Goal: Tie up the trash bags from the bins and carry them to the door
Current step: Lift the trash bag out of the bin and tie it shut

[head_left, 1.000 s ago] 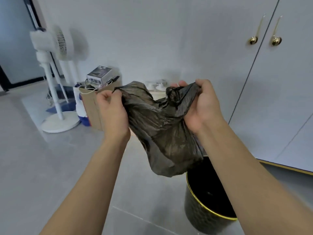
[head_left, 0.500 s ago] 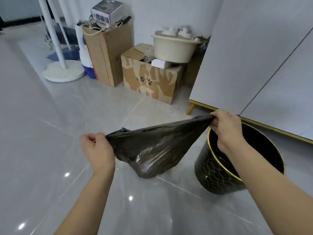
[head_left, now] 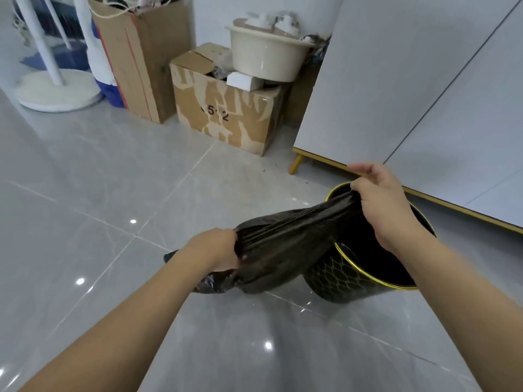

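A dark, thin plastic trash bag (head_left: 285,244) is stretched between my two hands, low above the floor. My left hand (head_left: 216,251) grips one end of its mouth. The other end is clenched in my right hand (head_left: 382,206), which hovers over the bin. The bag's belly sags below my left hand, close to the tiles. The black round bin (head_left: 348,278) with a gold rim and a gold net pattern stands on the floor at the right, partly behind the bag and my right forearm. Its inside looks dark.
A white cabinet (head_left: 410,94) on gold legs stands right behind the bin. Two cardboard boxes (head_left: 226,114) and a beige plastic basin (head_left: 263,55) sit against the far wall. A white fan base (head_left: 56,91) is at the far left. Grey glossy floor tiles (head_left: 99,193) spread to the left.
The view has tilted down from the wall to the floor. My hands have lowered the bag from chest height, and it now hangs stretched beside the bin.
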`<move>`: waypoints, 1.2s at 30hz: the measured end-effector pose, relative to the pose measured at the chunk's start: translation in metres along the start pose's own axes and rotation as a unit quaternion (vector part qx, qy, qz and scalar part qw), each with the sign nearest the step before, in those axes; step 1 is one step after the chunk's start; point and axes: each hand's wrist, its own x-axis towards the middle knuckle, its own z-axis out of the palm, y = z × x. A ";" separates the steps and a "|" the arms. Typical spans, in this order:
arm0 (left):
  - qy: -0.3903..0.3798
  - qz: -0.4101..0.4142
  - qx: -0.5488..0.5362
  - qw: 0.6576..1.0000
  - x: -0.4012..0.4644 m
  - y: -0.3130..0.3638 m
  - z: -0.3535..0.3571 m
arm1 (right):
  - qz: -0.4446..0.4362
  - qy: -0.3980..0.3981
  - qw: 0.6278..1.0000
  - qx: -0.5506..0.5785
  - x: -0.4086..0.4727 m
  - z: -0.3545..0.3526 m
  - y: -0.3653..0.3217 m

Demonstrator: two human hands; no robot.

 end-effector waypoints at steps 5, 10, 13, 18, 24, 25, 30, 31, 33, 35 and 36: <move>0.107 -0.009 0.047 0.993 -0.008 0.014 0.026 | -0.158 -0.071 0.839 -0.515 -0.013 -0.004 -0.005; 0.203 -0.027 0.093 0.974 -0.019 0.024 0.032 | -0.158 -0.153 0.533 -0.817 -0.027 0.020 0.003; 0.245 -0.036 0.105 0.963 -0.029 0.025 0.024 | -0.212 -0.130 0.471 -0.847 -0.026 0.025 0.006; 0.384 0.007 -0.056 0.922 -0.054 0.030 -0.010 | -0.246 -0.117 0.504 -0.819 -0.011 0.026 -0.006; 0.250 0.092 -0.157 0.951 -0.080 0.041 -0.034 | -0.248 -0.074 0.623 -0.738 0.023 0.017 -0.008; 0.172 0.071 -0.112 0.976 -0.080 0.039 -0.035 | -0.260 -0.083 0.611 -0.743 0.028 0.016 -0.007; 0.020 0.023 0.062 0.998 -0.075 0.032 -0.015 | -0.226 -0.144 0.563 -0.782 0.035 0.014 -0.009; 0.043 0.019 0.066 0.997 -0.074 0.030 -0.012 | -0.212 -0.151 0.545 -0.797 0.033 0.013 -0.009; 0.104 0.020 0.059 0.993 -0.070 0.026 -0.009 | -0.210 -0.155 0.494 -0.829 0.029 0.011 -0.008; 0.161 0.009 0.038 0.986 -0.068 0.023 -0.011 | -0.241 -0.135 0.456 -0.846 0.027 0.012 -0.007; 0.187 0.005 0.035 0.982 -0.068 0.021 -0.012 | -0.273 -0.122 0.467 -0.832 0.026 0.014 -0.008</move>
